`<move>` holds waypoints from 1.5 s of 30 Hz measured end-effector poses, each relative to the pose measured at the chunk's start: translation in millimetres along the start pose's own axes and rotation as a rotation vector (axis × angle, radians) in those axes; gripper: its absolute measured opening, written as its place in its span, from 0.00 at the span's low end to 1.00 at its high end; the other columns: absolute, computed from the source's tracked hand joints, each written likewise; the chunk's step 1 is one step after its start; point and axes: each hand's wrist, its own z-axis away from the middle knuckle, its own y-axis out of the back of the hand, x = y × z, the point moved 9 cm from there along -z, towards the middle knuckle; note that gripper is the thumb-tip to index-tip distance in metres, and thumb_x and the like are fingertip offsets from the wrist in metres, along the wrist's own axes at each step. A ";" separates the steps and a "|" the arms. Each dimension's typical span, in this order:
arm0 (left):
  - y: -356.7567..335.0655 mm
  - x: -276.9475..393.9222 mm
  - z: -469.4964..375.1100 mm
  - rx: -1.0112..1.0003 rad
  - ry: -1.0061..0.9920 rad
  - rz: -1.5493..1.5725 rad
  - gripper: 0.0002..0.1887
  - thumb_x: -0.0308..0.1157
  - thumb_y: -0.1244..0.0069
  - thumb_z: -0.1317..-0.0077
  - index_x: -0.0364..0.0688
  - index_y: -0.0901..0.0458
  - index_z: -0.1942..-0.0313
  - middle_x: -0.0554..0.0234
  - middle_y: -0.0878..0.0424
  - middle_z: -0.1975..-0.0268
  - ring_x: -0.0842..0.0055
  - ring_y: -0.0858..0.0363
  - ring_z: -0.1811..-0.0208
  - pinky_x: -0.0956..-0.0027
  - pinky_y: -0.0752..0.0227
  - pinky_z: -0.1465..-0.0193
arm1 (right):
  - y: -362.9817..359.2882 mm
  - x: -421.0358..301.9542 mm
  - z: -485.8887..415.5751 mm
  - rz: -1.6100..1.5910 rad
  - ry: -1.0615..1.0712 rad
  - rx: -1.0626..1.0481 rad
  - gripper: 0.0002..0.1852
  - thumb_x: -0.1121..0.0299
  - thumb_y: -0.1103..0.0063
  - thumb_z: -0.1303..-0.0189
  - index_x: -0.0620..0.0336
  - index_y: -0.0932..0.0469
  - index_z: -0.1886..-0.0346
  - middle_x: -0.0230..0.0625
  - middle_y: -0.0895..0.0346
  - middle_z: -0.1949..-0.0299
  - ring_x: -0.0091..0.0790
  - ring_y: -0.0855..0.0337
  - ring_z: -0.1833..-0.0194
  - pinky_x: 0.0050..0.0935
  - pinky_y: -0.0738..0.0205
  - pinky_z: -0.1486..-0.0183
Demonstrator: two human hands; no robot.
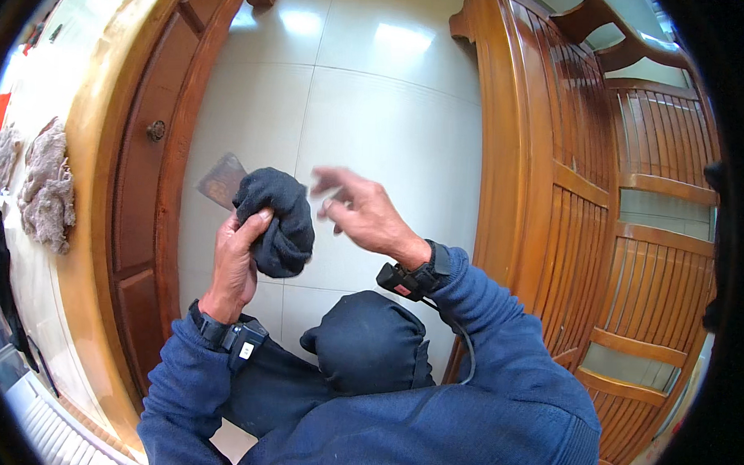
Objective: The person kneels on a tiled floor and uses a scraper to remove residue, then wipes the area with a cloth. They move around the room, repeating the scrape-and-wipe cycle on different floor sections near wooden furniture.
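Observation:
My left hand (239,252) grips a bunched piece of black cloth (277,223), with the thumb pressed on its near side. Behind the cloth, at its upper left, a thin flat brown card-like piece (223,181) shows, blurred; whether my fingers hold it cannot be seen. My right hand (360,210) is held just right of the cloth, not touching it, its fingers spread, bent and partly blurred. Both wrists carry black strapped devices.
To the left stands a wooden cabinet (149,181) with a round knob; a fluffy grey-brown cloth (48,190) lies on its top. A slatted wooden bench (515,176) runs along the right. Pale floor tiles (387,141) lie between them.

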 end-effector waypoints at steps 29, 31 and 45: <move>26.7 40.6 59.5 0.308 -0.283 -0.735 0.21 0.32 0.50 0.27 0.41 0.20 0.35 0.52 0.20 0.33 0.70 0.12 0.48 0.63 0.22 0.36 | 248.0 328.4 103.0 0.549 -0.535 1.470 0.32 0.74 0.55 0.32 0.73 0.43 0.25 0.66 0.41 0.26 0.64 0.39 0.27 0.51 0.45 0.25; 33.6 42.4 69.4 0.332 -0.293 -0.729 0.21 0.32 0.50 0.26 0.42 0.20 0.35 0.52 0.20 0.33 0.70 0.11 0.49 0.62 0.22 0.36 | 260.6 311.1 65.8 0.600 -0.398 1.340 0.33 0.72 0.52 0.32 0.71 0.43 0.25 0.66 0.42 0.26 0.63 0.39 0.27 0.53 0.46 0.24; 2.9 37.6 56.4 0.144 -0.253 -0.658 0.22 0.24 0.53 0.28 0.36 0.22 0.35 0.50 0.21 0.33 0.70 0.12 0.49 0.65 0.21 0.40 | -54.1 201.1 -15.6 0.750 0.652 -0.037 0.31 0.80 0.42 0.42 0.51 0.25 0.32 0.49 0.28 0.31 0.55 0.28 0.30 0.47 0.29 0.30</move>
